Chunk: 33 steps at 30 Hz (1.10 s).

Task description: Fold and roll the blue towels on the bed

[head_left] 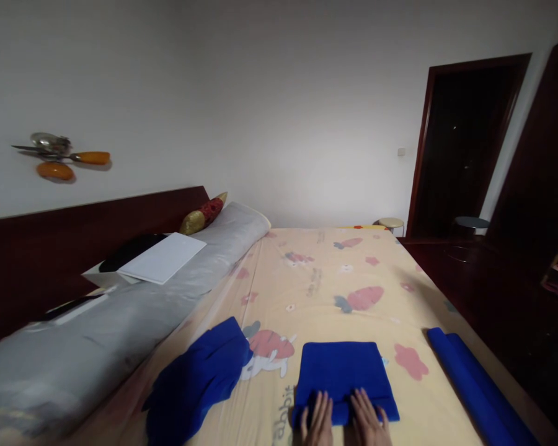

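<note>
A blue cloth (344,368), folded into a rough square, lies flat on the bed in front of me. Along its near edge runs a narrow folded or rolled band. My left hand (318,421) rests on the left part of that band, fingers stretched forward. On the right part lies my right hand (369,418), its fingers also extended and slightly spread. Both palms are partly cut off by the bottom of the view. To the left sits a crumpled blue cloth (198,384), and to the right a long rolled or folded blue cloth (478,390); neither is touched.
The bed (325,316) has a cream sheet printed with carrots and rabbits. Along the headboard (97,226) stretches a long grey pillow (167,310) bearing a white flat board (165,257) and dark items. Stools (390,223) stand beyond the bed near a dark doorway (465,148).
</note>
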Available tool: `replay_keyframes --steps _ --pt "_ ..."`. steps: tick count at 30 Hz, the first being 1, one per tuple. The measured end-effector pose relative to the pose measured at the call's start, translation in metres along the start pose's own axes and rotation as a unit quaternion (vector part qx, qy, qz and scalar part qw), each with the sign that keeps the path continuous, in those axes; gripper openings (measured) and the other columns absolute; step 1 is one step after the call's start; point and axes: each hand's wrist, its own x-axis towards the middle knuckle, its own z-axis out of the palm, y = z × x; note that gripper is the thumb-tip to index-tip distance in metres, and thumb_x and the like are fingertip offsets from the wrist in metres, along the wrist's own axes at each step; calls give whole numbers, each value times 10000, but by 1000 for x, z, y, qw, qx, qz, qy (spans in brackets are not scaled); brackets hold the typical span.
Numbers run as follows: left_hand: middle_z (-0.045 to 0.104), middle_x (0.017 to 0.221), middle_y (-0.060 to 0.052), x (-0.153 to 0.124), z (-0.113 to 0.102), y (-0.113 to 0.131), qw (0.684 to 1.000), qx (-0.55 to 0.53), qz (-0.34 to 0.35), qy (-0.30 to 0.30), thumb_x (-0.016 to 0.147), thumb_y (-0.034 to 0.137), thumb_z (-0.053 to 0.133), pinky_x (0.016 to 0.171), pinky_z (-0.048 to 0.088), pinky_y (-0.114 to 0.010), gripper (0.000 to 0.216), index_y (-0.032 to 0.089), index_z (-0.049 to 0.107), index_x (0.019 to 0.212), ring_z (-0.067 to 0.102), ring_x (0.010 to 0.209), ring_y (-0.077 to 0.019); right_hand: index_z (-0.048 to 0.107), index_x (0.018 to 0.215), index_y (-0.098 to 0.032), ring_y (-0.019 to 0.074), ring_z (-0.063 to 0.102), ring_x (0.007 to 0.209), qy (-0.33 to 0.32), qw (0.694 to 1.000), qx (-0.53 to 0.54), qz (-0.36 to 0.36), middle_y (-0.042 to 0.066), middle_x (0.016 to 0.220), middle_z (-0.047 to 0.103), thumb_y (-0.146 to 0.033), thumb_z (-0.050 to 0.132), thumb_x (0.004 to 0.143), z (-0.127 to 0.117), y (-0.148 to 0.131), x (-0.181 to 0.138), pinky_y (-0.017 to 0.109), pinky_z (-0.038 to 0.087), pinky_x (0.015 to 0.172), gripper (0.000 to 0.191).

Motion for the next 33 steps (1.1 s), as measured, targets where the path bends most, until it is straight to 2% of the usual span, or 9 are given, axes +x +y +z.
replay_keyframes --steps 2,4,8,12,15,19,23,28,33 --pt "618 1300 68 7 5 13 996 -26 78 25 859 182 414 934 453 -280 561 338 389 1397 601 1152 -114 515 1301 -410 219 547 1231 -59 996 37 -50 -41 1369 534 -358 427 877 3 -10 5 396 491 939 436" --pt "606 1314 67 11 0 11 996 -31 84 0 882 229 408 920 460 -272 541 332 363 1411 602 1149 -114 505 1312 -400 231 529 1251 -70 995 47 -44 -33 1379 522 -425 412 888 -1 -4 7 427 471 976 435" --pt "549 1378 55 6 -22 -21 994 3 -59 -93 900 280 384 983 428 -367 489 370 400 1380 566 1209 -166 513 1320 -359 276 491 1284 -28 998 8 54 14 1406 491 -492 388 891 -13 42 -1 527 411 1027 466" --pt "549 1384 40 1 -31 -33 981 26 -162 -106 894 285 385 1029 359 -425 449 385 487 1320 527 1253 -201 454 1364 -356 267 470 1302 -5 996 5 88 13 1439 455 -512 370 897 -14 68 -11 526 430 1005 500" --pt "569 1369 30 5 -34 -32 983 22 -156 -97 890 308 416 1006 348 -406 437 382 500 1313 538 1236 -202 462 1358 -367 267 459 1313 11 996 17 84 11 1439 469 -482 376 900 -17 64 -11 529 426 1007 480" --pt "608 1330 32 9 -46 -46 994 23 -90 -58 864 315 479 953 348 -379 436 391 529 1291 581 1178 -200 488 1339 -365 254 450 1324 -14 995 68 78 21 1430 487 -479 367 908 -39 61 -7 510 414 1013 462" --pt "684 1227 33 -2 -52 -52 993 37 -111 -21 857 236 460 871 369 -344 410 372 613 1212 630 1090 -185 482 1352 -326 245 429 1341 19 995 64 79 41 1454 455 -393 340 913 -58 72 -15 486 405 1015 466" --pt "661 1268 13 -18 -50 -32 986 27 -155 -59 805 131 418 928 361 -384 501 329 614 1221 588 1165 -206 523 1326 -269 235 478 1302 -11 999 48 17 53 1426 487 -273 418 845 -45 82 -33 378 454 943 492" --pt "657 1277 -5 4 -60 -26 974 -11 -189 -123 741 72 425 969 350 -380 553 298 628 1203 549 1211 -196 562 1270 -253 222 546 1230 13 999 24 43 60 1357 576 -270 446 830 -50 66 -22 363 428 930 456"
